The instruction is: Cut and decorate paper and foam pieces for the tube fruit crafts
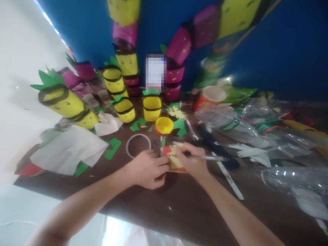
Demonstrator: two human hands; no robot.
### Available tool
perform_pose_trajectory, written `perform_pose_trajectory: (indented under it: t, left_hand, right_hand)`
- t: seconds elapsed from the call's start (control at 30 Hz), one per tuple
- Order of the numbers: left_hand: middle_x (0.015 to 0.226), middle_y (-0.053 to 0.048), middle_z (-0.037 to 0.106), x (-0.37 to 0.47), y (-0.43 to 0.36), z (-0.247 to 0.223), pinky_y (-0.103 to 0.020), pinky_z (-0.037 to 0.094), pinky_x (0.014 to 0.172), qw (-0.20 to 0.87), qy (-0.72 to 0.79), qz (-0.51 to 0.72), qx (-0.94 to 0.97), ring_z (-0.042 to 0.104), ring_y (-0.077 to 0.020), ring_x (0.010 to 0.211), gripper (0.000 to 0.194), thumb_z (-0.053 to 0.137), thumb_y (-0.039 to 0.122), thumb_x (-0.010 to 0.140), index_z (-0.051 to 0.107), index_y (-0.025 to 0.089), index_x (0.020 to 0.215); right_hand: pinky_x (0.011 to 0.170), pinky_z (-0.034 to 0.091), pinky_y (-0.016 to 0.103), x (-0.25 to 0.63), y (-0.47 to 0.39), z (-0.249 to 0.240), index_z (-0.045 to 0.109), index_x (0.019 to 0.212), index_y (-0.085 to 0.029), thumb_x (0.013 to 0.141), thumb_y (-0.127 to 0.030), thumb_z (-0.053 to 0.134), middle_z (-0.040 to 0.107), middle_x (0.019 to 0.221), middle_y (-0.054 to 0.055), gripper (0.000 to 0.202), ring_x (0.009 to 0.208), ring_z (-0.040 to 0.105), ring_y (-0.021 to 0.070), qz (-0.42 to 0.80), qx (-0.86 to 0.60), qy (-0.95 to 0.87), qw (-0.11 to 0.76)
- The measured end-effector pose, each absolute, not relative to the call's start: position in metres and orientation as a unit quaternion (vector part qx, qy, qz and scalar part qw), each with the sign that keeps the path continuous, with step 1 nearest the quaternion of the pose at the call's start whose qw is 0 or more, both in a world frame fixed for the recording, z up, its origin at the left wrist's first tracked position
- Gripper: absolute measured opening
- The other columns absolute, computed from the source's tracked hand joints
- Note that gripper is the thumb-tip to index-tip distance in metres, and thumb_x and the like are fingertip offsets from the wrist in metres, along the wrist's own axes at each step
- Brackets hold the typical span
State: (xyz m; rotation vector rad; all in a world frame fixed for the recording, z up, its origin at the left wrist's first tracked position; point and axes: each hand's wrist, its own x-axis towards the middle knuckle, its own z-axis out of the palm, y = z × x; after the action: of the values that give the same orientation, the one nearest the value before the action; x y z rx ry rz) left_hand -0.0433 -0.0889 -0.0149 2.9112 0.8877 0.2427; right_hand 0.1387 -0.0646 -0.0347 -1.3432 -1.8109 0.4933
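Observation:
My right hand (191, 160) is closed around a pen (212, 158), its tip at a small cream and red piece of paper (174, 160) that bears dark marks. With curled fingers my left hand (151, 169) presses the left edge of this paper; whether the fingers pinch it or just rest on it is hard to see. Just beyond the hands stands a small yellow cup (164, 125). A roll of tape (138, 145) lies flat beside my left hand. Scraps of green paper (112, 148) are scattered around.
Yellow cups with drawn faces (152, 107) and a larger leafy-topped yellow one (65, 102) stand behind. White sheets (69, 150) lie left. Clear plastic bottles (238, 126), a red and white paper cup (211, 97) and a white strip (230, 181) are to the right. A blue wall (282, 51) rises behind.

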Motion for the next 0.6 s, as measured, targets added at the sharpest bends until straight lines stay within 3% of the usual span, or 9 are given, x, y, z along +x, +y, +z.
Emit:
perform_pose_trajectory:
  t: [0.6]
  left_hand:
    - [0.083, -0.003, 0.058, -0.0436, -0.0885, -0.0152, -0.031, 0.036, 0.056, 0.053, 0.291, 0.076, 0.952, 0.051, -0.0138, 0.058, 0.020, 0.040, 0.030, 0.078, 0.055, 0.018, 0.086]
  right_hand:
    - [0.043, 0.033, 0.019, 0.1391, -0.0635, -0.0358, 0.039, 0.048, -0.018, 0.076, -0.022, 0.053, 0.040, 0.043, -0.006, 0.032, 0.042, 0.037, 0.0069, 0.203, -0.535, -0.714, 0.403]
